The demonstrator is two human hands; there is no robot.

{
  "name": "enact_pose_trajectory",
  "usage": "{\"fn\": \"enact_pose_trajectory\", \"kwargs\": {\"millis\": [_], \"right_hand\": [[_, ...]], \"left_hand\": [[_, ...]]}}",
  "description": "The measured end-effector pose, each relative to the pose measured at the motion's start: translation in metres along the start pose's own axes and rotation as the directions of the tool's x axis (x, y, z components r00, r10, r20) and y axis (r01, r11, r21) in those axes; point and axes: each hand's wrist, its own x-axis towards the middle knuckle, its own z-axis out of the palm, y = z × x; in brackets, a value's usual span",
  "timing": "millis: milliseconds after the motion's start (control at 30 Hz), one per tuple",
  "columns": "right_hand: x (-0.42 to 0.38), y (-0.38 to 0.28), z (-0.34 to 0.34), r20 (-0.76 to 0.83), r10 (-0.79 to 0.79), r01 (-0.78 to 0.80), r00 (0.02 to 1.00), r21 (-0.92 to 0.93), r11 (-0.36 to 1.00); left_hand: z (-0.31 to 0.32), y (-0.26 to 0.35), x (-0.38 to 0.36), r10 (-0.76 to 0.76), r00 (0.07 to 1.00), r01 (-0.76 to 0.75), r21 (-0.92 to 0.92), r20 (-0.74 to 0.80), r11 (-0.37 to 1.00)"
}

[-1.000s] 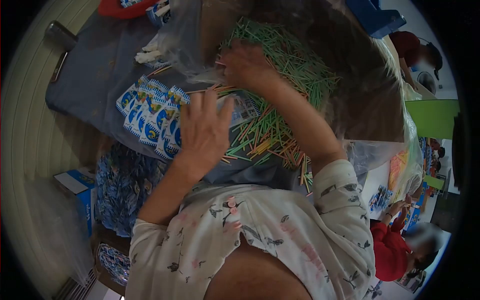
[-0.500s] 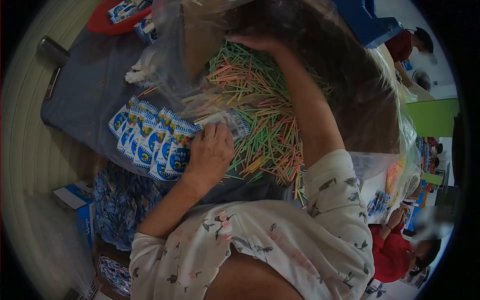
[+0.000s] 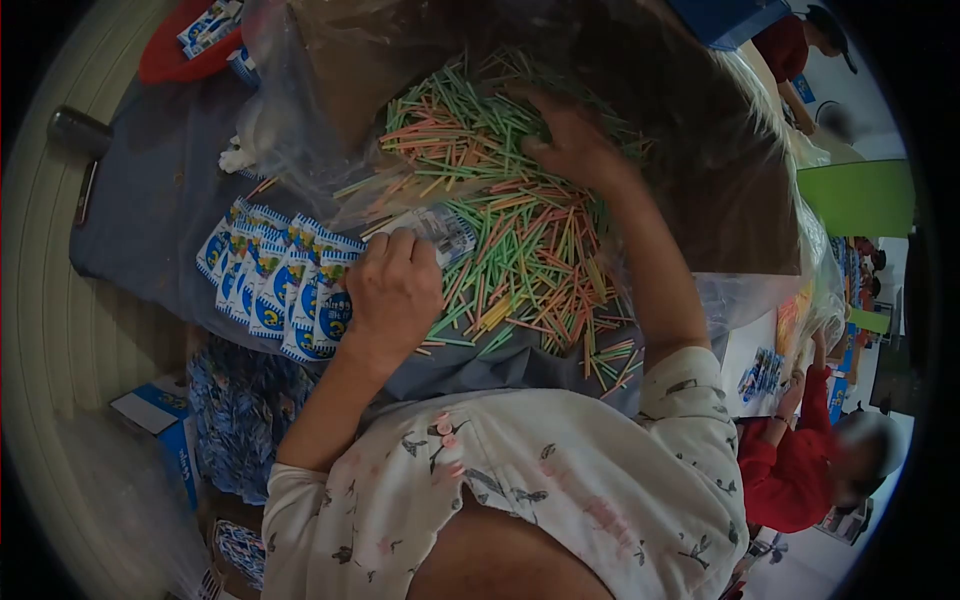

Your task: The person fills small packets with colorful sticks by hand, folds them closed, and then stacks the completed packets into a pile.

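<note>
Coloured sticks (image 3: 530, 240), green, pink and yellow, lie in a loose pile on the dark cloth and clear plastic. My left hand (image 3: 393, 295) is closed on a small clear-backed packet (image 3: 445, 232) at the pile's left edge. Just left of it, several blue and white packets (image 3: 275, 270) overlap in a row. At the upper right of the pile, my right hand (image 3: 572, 140) rests over the sticks with thumb and fingers apart; no stick is clearly held, and its fingertips are dim.
A red bowl (image 3: 170, 50) with packets sits at the upper left, above a dark bottle (image 3: 80, 132). Below the table edge is a heap of blue wrappers (image 3: 235, 420). A blue bin (image 3: 725, 20) stands at the top right. Co-workers in red (image 3: 800, 470) are at the right.
My right hand has come down and to the right over the pile, its fingers now spread. My left hand still holds the packet. The whole view has shifted slightly.
</note>
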Motion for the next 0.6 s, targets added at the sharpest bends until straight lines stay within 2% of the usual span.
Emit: {"fn": "enact_pose_trajectory", "kwargs": {"millis": [67,100,167,300,333,367,400,467,500,533,567,600], "right_hand": [[0.010,0.005,0.009,0.044,0.144,-0.144,0.989,-0.006,0.990],[0.018,-0.002,0.009,0.042,0.146,-0.146,0.988,-0.002,0.989],[0.033,-0.021,0.002,0.238,0.369,-0.256,0.898,-0.400,0.880],[0.029,-0.030,0.006,0.300,0.353,-0.154,0.886,-0.527,0.836],[0.016,-0.019,0.016,0.025,0.177,-0.125,0.984,-0.618,0.776],[0.007,-0.008,0.019,-0.230,-0.049,-0.131,0.972,-0.702,0.700],[0.002,0.000,0.012,-0.223,-0.052,-0.123,0.973,-0.702,0.701],[-0.007,0.014,-0.002,-0.135,0.161,-0.199,0.978,-0.351,0.915],[-0.013,0.027,0.005,-0.132,0.172,-0.208,0.976,-0.352,0.913],[-0.018,0.042,0.018,-0.335,0.132,-0.175,0.933,-0.102,0.979],[-0.022,0.056,0.025,-0.529,0.135,-0.074,0.838,0.134,0.988],[-0.024,0.051,0.017,-0.532,0.135,-0.079,0.836,0.127,0.989]], "left_hand": [[0.005,0.006,0.001,0.036,0.999,-0.040,0.162,0.025,0.986],[0.006,0.007,0.002,0.038,0.999,-0.043,0.165,0.029,0.985],[0.007,0.008,0.004,0.055,0.993,-0.037,0.166,-0.108,0.985],[0.005,0.000,-0.001,0.056,0.993,-0.039,0.161,-0.105,0.986],[0.009,-0.005,-0.003,0.077,0.986,-0.061,0.111,-0.146,0.992],[0.011,-0.008,-0.005,0.094,0.977,-0.084,0.061,-0.189,0.995],[0.012,-0.009,-0.007,0.086,0.978,-0.076,0.059,-0.189,0.995],[0.013,-0.009,-0.008,0.105,0.981,-0.105,0.010,-0.161,0.994],[0.008,-0.008,-0.008,0.108,0.982,-0.109,0.001,-0.156,0.994],[-0.002,-0.005,-0.005,0.070,0.991,-0.078,-0.071,-0.113,0.994],[-0.009,-0.002,-0.003,0.035,0.997,-0.045,-0.140,-0.071,0.989],[-0.013,-0.002,-0.001,0.041,0.996,-0.052,-0.145,-0.075,0.988]]}}
